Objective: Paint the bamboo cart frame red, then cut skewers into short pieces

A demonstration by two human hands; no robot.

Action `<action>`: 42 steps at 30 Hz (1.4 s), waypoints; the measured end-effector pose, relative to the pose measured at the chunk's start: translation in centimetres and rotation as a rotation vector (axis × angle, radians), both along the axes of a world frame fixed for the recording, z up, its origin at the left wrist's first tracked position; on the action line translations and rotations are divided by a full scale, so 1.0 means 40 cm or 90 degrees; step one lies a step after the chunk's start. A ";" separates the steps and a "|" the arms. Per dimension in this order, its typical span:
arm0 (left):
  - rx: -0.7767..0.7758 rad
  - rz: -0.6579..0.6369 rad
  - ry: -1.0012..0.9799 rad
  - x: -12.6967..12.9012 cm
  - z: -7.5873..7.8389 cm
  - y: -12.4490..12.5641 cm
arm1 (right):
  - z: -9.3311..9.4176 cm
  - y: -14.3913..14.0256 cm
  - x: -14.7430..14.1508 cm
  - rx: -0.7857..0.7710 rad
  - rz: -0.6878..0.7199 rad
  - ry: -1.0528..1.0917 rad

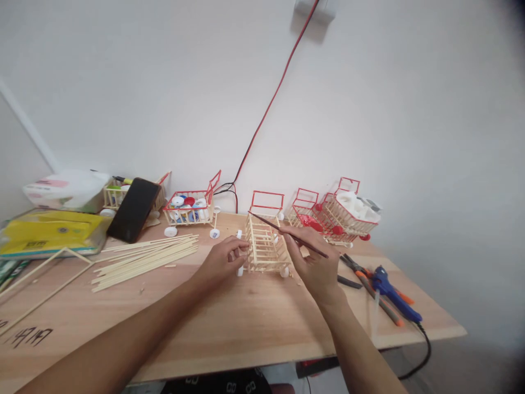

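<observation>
A miniature shopping cart [262, 246] of pale wooden sticks stands on the table on white bottle-cap wheels. Its raised handle frame [267, 207] is red, while the basket is bare wood. My left hand [222, 257] is at the cart's left side, fingers curled against the side bars and a wheel. Pinched in my right hand [314, 262] is a slim dark paintbrush [305, 244]. The brush crosses over the basket, its tip close to the lower left end of the red handle. My right fingers are beside the basket's right edge.
Pale sticks [147, 260] lie left. Red-trimmed carts [188, 210] stand along the wall, including stacked ones [344, 216] at right. A phone [133, 210] leans near a yellow packet [53, 232]. Pliers [375, 293] and a blue glue gun [396, 295] lie near the right edge.
</observation>
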State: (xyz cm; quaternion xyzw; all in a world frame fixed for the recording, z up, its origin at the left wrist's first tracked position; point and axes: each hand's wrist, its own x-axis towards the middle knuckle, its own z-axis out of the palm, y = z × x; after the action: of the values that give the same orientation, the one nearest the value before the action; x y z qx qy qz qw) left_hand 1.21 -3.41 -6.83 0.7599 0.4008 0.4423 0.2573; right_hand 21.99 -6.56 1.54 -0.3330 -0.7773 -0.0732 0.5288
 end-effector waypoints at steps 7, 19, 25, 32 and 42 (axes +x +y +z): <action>-0.006 0.003 -0.004 0.002 0.001 -0.001 | -0.001 0.014 -0.002 0.003 0.000 -0.002; -0.008 -0.004 0.001 0.001 0.001 -0.001 | -0.001 -0.007 0.008 0.014 -0.022 0.014; -0.014 -0.001 0.006 0.001 0.004 -0.004 | -0.007 0.006 -0.001 0.000 -0.013 0.020; -0.020 -0.003 -0.006 0.004 0.002 -0.003 | -0.009 0.000 0.006 0.047 -0.086 0.031; -0.023 -0.007 -0.013 0.006 0.004 -0.003 | -0.030 0.038 -0.001 -0.022 -0.099 0.124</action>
State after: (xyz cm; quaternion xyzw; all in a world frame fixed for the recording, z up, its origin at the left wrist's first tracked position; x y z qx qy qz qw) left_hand 1.45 -3.54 -6.65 0.7527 0.4019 0.4415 0.2776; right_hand 21.96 -5.05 0.34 -0.4066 -0.6952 -0.0681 0.5888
